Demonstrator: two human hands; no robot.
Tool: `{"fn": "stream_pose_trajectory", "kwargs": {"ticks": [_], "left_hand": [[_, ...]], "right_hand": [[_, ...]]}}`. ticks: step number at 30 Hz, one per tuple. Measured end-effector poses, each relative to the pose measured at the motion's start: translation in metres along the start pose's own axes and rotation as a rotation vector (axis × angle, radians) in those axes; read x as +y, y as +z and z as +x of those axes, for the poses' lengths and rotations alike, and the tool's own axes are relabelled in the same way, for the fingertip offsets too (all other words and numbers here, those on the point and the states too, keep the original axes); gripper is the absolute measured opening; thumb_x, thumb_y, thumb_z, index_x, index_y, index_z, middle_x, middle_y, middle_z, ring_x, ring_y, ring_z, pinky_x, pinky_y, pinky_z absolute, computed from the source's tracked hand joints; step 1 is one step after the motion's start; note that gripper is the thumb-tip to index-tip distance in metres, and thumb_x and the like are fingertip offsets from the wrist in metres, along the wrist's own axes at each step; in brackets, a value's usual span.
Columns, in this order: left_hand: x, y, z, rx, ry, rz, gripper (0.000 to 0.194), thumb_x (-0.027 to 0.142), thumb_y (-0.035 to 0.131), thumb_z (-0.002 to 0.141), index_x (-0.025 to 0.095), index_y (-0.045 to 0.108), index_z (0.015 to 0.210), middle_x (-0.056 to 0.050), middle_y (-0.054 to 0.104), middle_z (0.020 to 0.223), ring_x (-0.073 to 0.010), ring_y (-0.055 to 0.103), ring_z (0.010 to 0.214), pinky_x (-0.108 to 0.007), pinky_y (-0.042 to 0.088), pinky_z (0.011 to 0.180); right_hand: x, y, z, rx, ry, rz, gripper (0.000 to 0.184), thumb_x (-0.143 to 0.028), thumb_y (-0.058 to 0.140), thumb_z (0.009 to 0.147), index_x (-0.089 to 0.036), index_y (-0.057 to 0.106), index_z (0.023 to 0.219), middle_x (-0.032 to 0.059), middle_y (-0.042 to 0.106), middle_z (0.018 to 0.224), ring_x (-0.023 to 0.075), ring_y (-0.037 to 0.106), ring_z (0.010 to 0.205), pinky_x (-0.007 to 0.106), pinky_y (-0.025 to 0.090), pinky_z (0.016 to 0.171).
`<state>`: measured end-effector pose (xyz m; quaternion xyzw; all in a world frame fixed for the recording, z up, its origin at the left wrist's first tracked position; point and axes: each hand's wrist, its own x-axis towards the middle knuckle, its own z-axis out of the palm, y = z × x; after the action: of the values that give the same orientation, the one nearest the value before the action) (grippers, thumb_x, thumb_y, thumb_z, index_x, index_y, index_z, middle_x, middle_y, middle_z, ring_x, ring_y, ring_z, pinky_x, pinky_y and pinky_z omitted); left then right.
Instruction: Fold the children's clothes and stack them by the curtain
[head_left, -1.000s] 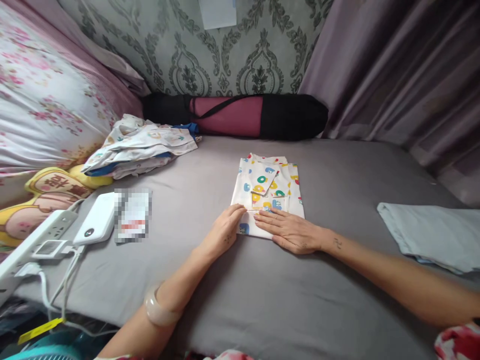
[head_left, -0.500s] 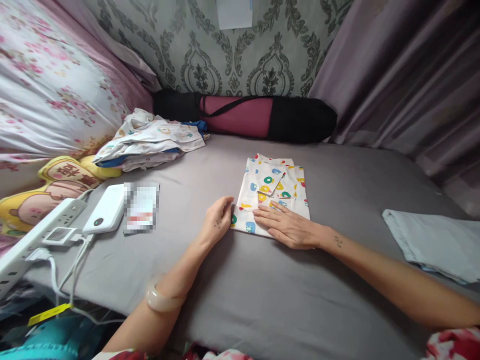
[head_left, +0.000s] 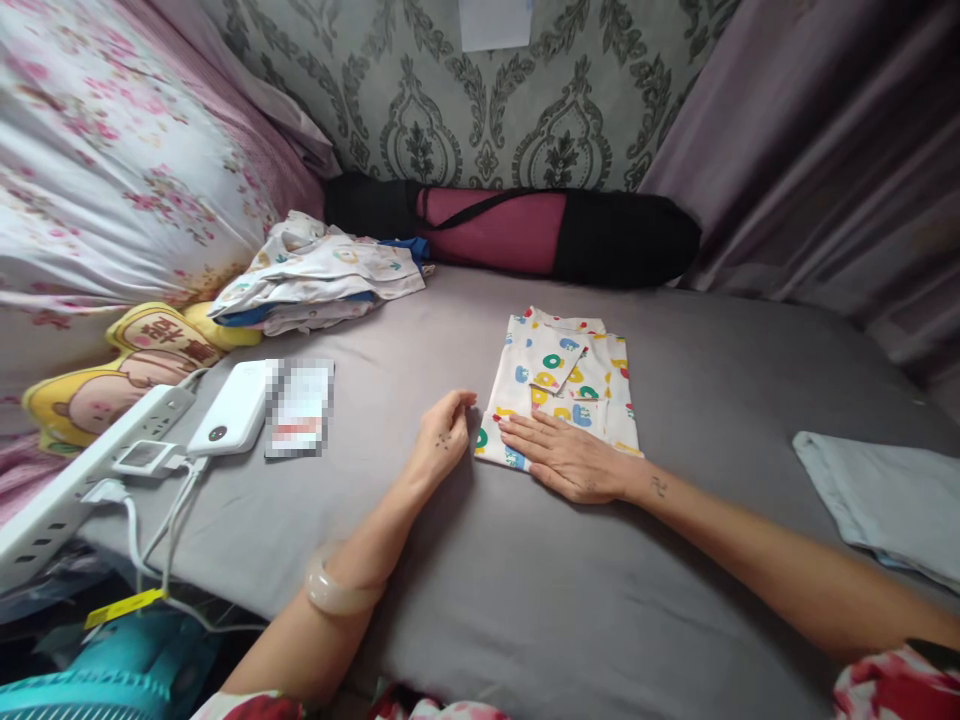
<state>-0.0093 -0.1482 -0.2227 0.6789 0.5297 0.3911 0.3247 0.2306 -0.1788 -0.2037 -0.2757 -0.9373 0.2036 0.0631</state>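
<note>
A white garment point(head_left: 566, 350) with a colourful fruit-like and animal-like print lies folded on the grey sheet, its sleeve laid over the body. My right hand point(head_left: 566, 455) is flat on its near part, fingers stretched out towards the left edge and holding nothing. Just left of the garment's near left corner, my left hand point(head_left: 442, 437) rests on the sheet. Its fingers are curled in, with the thumb against the index finger and a narrow gap to the cloth. Nothing shows in it, though its inner side is partly hidden.
A pile of printed clothes point(head_left: 330, 275) sits at the back left, before a long black and maroon bag point(head_left: 502, 235). On the left are a power strip point(head_left: 82, 490), a white power bank point(head_left: 232, 410) and a yellow plush point(head_left: 82, 395). Folded pale blue cloth point(head_left: 885, 490) lies right.
My right hand has slid a little left across the garment's near part. My left hand now sits slightly apart from the garment's edge. The whole view has shifted a bit.
</note>
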Motion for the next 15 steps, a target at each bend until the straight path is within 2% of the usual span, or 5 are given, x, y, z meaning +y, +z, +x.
{"fn": "stream_pose_trajectory", "kwargs": {"ticks": [4, 10, 15], "left_hand": [[-0.001, 0.0, 0.001, 0.008, -0.004, -0.015, 0.027, 0.015, 0.04, 0.088, 0.017, 0.065, 0.1, -0.009, 0.073, 0.1, -0.0188, 0.068, 0.095, -0.034, 0.052, 0.088], [-0.005, 0.002, 0.002, 0.021, 0.025, -0.026, 0.026, 0.018, 0.041, 0.089, 0.018, 0.065, 0.099, -0.008, 0.073, 0.097, -0.018, 0.068, 0.093, -0.033, 0.053, 0.086], [-0.008, 0.003, 0.002, 0.016, 0.019, -0.035, 0.024, 0.018, 0.043, 0.089, 0.018, 0.065, 0.098, -0.007, 0.073, 0.096, -0.0177, 0.068, 0.092, -0.033, 0.053, 0.086]], "right_hand": [[-0.002, -0.003, 0.001, -0.005, 0.007, 0.013, 0.055, -0.032, 0.031, 0.101, -0.018, 0.021, 0.154, 0.0062, 0.022, 0.159, 0.0186, 0.013, 0.147, 0.044, 0.002, 0.121], [-0.014, -0.016, 0.008, 0.008, 0.057, -0.007, 0.05, -0.032, 0.03, 0.101, -0.019, 0.035, 0.149, 0.007, 0.034, 0.154, 0.0189, 0.023, 0.145, 0.047, 0.005, 0.12], [-0.017, -0.014, 0.024, -0.009, 0.024, -0.073, 0.053, -0.033, 0.03, 0.1, -0.015, 0.033, 0.15, 0.0089, 0.029, 0.156, 0.0207, 0.015, 0.147, 0.048, 0.002, 0.12]]}}
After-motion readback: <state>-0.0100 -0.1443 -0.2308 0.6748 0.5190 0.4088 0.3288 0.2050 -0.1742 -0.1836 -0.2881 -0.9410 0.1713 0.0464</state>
